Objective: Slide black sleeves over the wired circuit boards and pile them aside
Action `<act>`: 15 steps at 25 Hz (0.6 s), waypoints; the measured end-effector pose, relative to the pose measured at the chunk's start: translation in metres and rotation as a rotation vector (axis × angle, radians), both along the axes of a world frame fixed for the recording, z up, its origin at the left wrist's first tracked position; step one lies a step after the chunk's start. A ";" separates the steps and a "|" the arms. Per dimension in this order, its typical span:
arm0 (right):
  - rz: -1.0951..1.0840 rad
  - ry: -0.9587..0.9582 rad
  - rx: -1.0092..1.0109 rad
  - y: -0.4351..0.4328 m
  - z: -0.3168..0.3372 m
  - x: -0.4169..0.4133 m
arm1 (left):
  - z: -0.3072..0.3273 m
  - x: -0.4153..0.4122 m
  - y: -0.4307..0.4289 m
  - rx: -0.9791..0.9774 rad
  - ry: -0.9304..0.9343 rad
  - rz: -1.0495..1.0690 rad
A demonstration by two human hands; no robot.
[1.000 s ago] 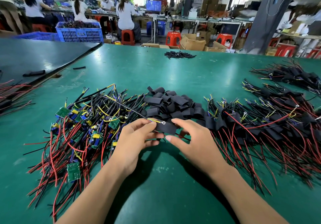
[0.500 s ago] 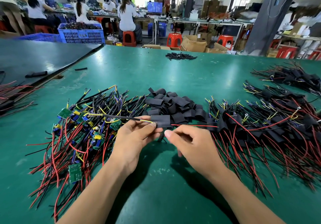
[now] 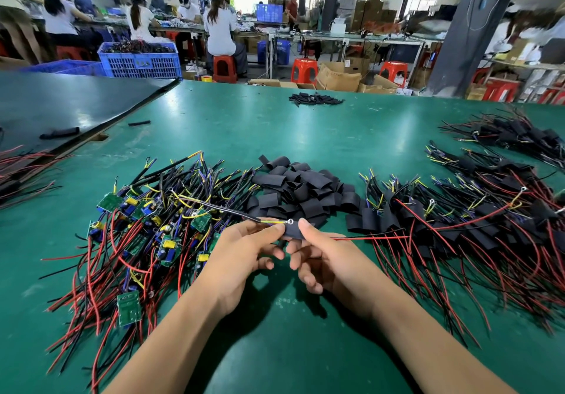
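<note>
sleeve (image 3: 292,233) is pinched in the grip of left hand (image 3: 244,259) and right hand (image 3: 327,260), fingers curled, above the table (image 3: 275,136).

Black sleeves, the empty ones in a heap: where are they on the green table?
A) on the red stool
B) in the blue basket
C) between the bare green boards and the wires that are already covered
C: the loose black sleeves lie in a heap between the bare green circuit boards on the left and the sleeved bundles on the right.
</note>
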State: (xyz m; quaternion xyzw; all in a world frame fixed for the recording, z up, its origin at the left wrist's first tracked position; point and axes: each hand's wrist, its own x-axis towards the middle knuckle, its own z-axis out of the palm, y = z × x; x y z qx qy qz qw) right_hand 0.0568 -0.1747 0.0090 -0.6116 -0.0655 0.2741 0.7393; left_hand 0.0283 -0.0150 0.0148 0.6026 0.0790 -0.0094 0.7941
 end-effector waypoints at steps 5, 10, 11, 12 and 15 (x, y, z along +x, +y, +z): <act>-0.015 -0.010 0.005 0.000 0.001 -0.001 | 0.001 -0.001 0.001 0.027 -0.015 -0.001; 0.000 -0.002 -0.001 -0.001 -0.002 0.001 | 0.000 -0.001 0.001 0.032 -0.010 -0.005; 0.004 0.001 -0.002 -0.002 -0.002 0.001 | -0.001 0.000 0.002 0.032 -0.008 -0.005; 0.006 0.006 -0.002 -0.002 -0.001 0.001 | -0.001 0.000 0.002 0.031 -0.007 -0.006; -0.048 0.044 0.023 0.000 0.003 0.001 | 0.000 -0.001 0.000 -0.003 -0.018 -0.015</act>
